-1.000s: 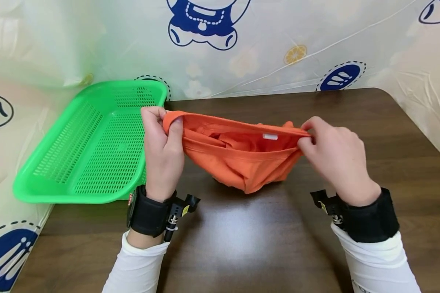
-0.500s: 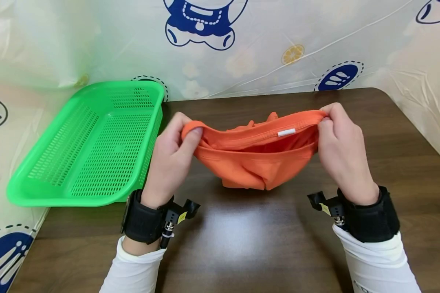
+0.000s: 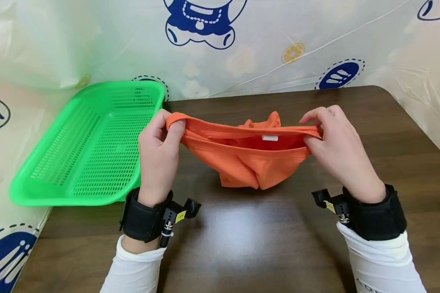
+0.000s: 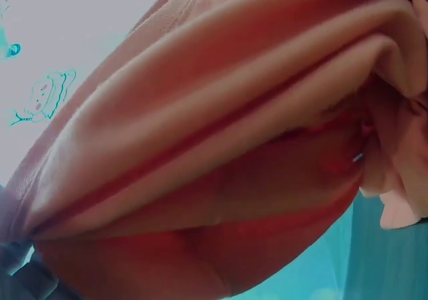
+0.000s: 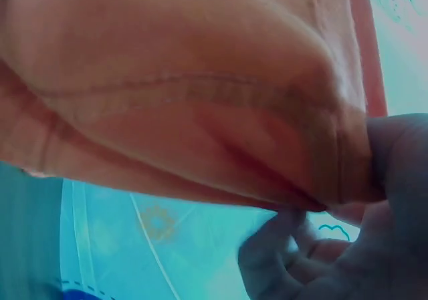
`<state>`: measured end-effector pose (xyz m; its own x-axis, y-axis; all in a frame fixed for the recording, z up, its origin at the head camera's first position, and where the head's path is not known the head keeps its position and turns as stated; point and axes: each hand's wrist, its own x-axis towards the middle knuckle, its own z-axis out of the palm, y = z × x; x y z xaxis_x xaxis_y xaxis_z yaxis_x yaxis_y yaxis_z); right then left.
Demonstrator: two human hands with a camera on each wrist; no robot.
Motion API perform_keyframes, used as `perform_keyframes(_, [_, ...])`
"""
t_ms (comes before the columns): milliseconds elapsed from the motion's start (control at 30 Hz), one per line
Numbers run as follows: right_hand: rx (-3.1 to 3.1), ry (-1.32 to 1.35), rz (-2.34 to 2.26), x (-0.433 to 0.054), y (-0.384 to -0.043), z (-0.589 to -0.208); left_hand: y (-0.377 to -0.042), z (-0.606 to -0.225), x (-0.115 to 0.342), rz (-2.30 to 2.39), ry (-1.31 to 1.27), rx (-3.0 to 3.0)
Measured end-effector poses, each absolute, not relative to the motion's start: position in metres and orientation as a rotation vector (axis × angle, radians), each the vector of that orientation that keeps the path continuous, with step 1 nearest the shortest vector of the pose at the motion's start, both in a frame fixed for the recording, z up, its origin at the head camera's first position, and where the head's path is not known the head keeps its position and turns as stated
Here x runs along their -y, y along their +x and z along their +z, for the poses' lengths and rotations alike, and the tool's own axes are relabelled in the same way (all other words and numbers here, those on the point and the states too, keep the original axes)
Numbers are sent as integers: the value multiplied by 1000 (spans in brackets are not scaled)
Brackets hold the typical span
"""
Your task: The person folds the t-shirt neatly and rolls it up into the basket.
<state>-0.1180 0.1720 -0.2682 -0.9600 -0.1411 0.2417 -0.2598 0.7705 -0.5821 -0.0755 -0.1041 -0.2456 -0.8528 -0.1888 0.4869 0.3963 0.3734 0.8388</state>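
Note:
An orange garment (image 3: 254, 162) hangs between both hands over the table, its stitched, band-like opening facing up. A small white label (image 3: 269, 138) shows inside the opening, and the cloth below droops in folds. My left hand (image 3: 159, 150) holds the left end of the band, thumb in front. At the right end, my right hand (image 3: 342, 152) pinches the band between thumb and fingers. In the left wrist view the folded cloth (image 4: 221, 113) fills most of the picture. The right wrist view shows a stitched seam of the garment (image 5: 200, 89) and the right hand's fingers (image 5: 264, 256) at its edge.
A green plastic basket (image 3: 77, 200) with slotted walls stands on the left of the brown wooden table (image 3: 242, 252), close beside my left hand. A printed plastic sheet (image 3: 264, 36) hangs behind the table. Black straps (image 3: 146, 217) with small cameras circle both wrists.
Compared with half a second ago, my left hand has moved left, pulling the band straighter. My right hand's fingers have shifted on the right end, which now sits lower. The basket stays put.

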Motion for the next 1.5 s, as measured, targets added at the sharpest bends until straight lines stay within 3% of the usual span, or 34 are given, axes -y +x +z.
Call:
perform_keyframes(100, [2764,299,1151,-179,-115,-263,-75,-245,105,-1504,-183,2140])
perform_keyframes(333, [2116,372,2245,-181,-110,-258,-79,-254,110,-1535,-334,2187])
perform_keyframes(467, [2086,339,2321,-180,-109,-257,-84,-262,112,-1523,-394,2141])
perform_keyframes(733, [2598,224,1771,-188,-112,-258,-80,-253,106,-1633,-393,2075])
perform_keyframes(1000, [2886,174,972,-194,-131,-279,-77,-247,103,-1599,-603,2477])
perform_keyframes(1300, [3197,377,685,-200,-138,-288,-85,-265,104,-1446,-645,2610])
perform_keyframes(1500, [3082,606,607,-179,-121,-273,-87,-275,99,-1513,-638,2530])
